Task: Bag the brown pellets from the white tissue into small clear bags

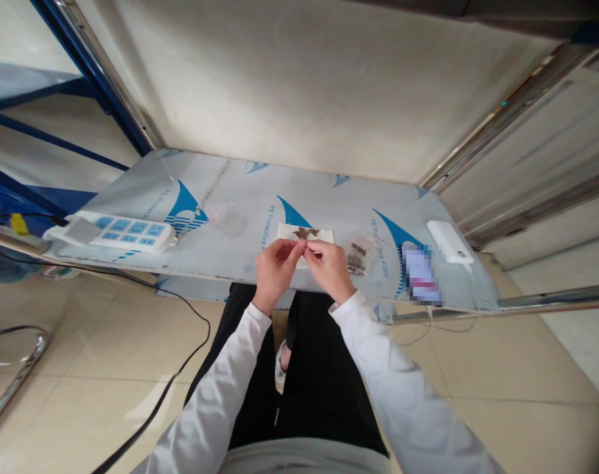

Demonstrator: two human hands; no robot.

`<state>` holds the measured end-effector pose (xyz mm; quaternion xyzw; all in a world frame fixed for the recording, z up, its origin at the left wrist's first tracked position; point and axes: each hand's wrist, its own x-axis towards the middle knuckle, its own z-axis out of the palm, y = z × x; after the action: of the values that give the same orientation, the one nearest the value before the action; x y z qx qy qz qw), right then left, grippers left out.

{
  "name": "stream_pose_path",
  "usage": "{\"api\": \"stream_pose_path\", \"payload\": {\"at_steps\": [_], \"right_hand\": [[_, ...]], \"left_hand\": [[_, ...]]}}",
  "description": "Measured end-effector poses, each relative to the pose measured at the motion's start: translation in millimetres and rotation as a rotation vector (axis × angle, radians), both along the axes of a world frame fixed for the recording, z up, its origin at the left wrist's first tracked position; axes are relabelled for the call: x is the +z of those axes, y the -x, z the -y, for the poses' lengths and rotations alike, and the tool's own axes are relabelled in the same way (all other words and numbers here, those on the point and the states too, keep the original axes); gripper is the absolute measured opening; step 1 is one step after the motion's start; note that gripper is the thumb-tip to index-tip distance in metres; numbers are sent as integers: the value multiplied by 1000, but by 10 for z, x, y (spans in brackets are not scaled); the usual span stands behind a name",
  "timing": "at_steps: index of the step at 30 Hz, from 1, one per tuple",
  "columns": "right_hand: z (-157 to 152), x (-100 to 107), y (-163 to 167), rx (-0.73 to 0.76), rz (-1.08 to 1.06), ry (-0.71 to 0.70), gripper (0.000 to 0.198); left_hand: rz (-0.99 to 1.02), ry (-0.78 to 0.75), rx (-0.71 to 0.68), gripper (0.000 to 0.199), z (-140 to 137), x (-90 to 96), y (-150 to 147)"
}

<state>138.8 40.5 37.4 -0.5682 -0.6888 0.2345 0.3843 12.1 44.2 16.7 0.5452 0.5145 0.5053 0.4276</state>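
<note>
Over the front part of the film-covered shelf, my left hand (276, 268) and my right hand (330, 266) meet at the fingertips. Both are closed in a pinch; whatever lies between the fingers is too small to make out. Just beyond the fingertips, a white sheet (328, 234) lies flat with small dark brown pieces (304, 232) on it. To the right of my right hand rests a clear plastic bag (357, 258) with more dark brown pieces inside. My hands partly cover the sheet.
A white power strip (126, 234) lies at the shelf's left, its black cable hanging to the floor. At the right are a phone (422, 276) and a white power bank (449, 242) with cables. Another clear bag (229, 220) lies left of centre. Metal posts flank the shelf (220, 253).
</note>
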Motion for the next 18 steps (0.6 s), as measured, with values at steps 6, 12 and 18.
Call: {"api": "stream_pose_path", "payload": {"at_steps": [6, 12, 18], "right_hand": [[91, -207, 12, -176, -102, 58, 23], [201, -155, -18, 12, 280, -90, 32], [52, -67, -142, -7, 328, -11, 18]], "left_hand": [[-456, 27, -14, 19, 23, -8, 81], [-920, -120, -36, 15, 147, 213, 29], [-891, -397, -79, 24, 169, 200, 106]]}}
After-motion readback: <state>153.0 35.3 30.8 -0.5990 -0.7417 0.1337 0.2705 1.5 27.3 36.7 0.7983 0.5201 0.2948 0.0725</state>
